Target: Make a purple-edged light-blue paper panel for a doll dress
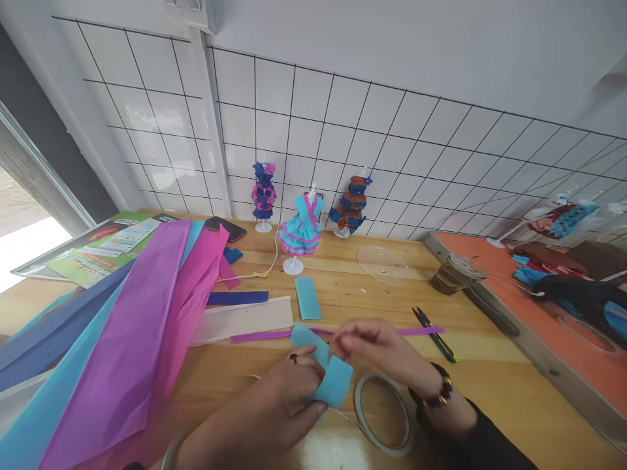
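From the wearer's head view, I see the left hand (296, 395) closed on a light-blue, roughly rectangular piece of thin paper (337, 382), pinched between thumb and fingers above the wooden table (494, 385). Another light-blue flap (309, 338) shows just behind the knuckles; I can't tell whether the two are joined. The right hand (369, 346) hangs just beside it, fingers curled with their tips together; whether anything small is between them I can't tell.

The paper looks nearly weightless, soft and rather limp, likely to crease or tear under a hard pull. I'd take it lightly by an edge or corner, supporting the middle so it won't flop. The pale ring-shaped roll of tape (383, 414), near the right wrist, looks firmer; its rim would take a surer grip.
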The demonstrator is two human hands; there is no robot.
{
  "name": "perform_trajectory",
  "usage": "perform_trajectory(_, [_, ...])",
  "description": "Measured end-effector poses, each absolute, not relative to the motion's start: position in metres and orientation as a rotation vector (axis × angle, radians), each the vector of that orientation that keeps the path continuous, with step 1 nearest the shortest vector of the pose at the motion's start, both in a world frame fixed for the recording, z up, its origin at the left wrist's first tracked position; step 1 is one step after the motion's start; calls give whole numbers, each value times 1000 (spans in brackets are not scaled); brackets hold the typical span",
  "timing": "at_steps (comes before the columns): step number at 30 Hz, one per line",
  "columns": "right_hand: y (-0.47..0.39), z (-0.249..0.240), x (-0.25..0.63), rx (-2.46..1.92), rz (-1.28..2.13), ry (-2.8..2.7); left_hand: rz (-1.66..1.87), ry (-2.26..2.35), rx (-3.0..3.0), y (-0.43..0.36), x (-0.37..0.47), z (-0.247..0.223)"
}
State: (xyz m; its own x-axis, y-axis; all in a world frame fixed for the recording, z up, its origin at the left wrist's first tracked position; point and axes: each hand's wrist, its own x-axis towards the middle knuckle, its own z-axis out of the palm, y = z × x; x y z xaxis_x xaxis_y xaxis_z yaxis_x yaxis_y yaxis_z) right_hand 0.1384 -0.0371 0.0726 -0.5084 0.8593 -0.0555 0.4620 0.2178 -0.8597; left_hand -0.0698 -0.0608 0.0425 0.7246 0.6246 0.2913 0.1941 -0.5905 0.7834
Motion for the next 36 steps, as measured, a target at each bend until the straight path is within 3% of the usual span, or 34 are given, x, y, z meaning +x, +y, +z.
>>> perform_trajectory(4, [6,49,134,-1445,670,-2287,696,585,1738,-56,-80,44])
perform_trajectory(9, [22,31,111,-1444,436,-2482,702,265,1166,-46,-104,40])
perform_trajectory(14, [21,21,90,-1474,325,-2546,660,120,1006,-41,-114,25])
perform_trajectory(21, [42,23,117,-1531,535,-2072,839,81,905,-36,-112,20])
perform_trajectory(27, [57,27,150,-1525,930,-1625,971,48,803,-33,-106,25])
perform_trajectory(36, [86,-10,142,-1632,1262,-1472,1045,184,778,-27,-108,28])
